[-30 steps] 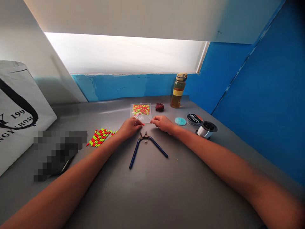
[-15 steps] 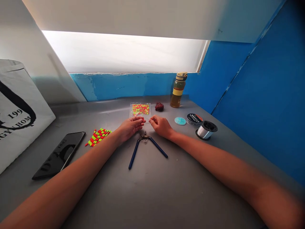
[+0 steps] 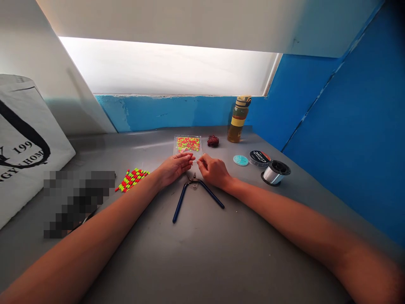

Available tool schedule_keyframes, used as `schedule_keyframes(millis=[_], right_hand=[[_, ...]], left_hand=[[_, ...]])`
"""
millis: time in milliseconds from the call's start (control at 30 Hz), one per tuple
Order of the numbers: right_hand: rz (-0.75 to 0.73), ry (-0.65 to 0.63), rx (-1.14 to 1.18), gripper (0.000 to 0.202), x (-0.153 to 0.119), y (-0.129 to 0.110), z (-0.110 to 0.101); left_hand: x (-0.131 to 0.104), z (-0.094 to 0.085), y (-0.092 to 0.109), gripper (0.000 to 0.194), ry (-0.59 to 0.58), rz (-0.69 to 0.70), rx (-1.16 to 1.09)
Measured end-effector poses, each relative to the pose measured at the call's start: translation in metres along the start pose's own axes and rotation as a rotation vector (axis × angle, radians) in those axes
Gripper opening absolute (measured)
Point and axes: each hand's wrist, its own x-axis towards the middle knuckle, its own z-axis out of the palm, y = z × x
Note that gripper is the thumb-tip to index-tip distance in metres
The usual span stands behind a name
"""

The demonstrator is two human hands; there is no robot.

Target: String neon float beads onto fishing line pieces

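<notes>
My left hand (image 3: 176,169) is closed in a pinch with a small red bead at its fingertips, just in front of the clear bag of red and yellow beads (image 3: 188,144). Close beside it on the right, my right hand (image 3: 213,169) has its fingers pinched together; what they hold is too small to make out. Below both hands lie pliers with dark blue handles (image 3: 179,203), their handles spread. A woven patch of red and yellow-green beads (image 3: 133,179) rests left of my left forearm.
A dark red yarn bundle (image 3: 213,141) and a bottle (image 3: 238,120) stand at the back. On the right are a turquoise disc (image 3: 241,160), a black-labelled round case (image 3: 260,158) and a spool of clear line (image 3: 276,173). A white bag (image 3: 28,139) is far left, near a pixelated area.
The view has shifted slightly. My two hands remain close together, and my right fingertips have moved slightly nearer to my left hand.
</notes>
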Motion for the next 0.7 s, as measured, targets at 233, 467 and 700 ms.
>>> schedule_keyframes(millis=[233,467,700], right_hand=[[0.048,0.006,0.007,0.019,0.0027,0.0006,0.0001],[0.063,0.011,0.048,0.016,0.0029,0.0010,0.0003],[0.044,0.002,0.050,0.017,0.0023,-0.0004,-0.0007]], left_hand=[[0.0015,-0.0024,-0.0006,0.025,0.005,0.005,0.017],[0.0043,-0.0065,-0.0022,0.026,-0.035,0.015,-0.014],[0.0043,-0.0064,-0.0022,0.028,-0.048,0.006,-0.002]])
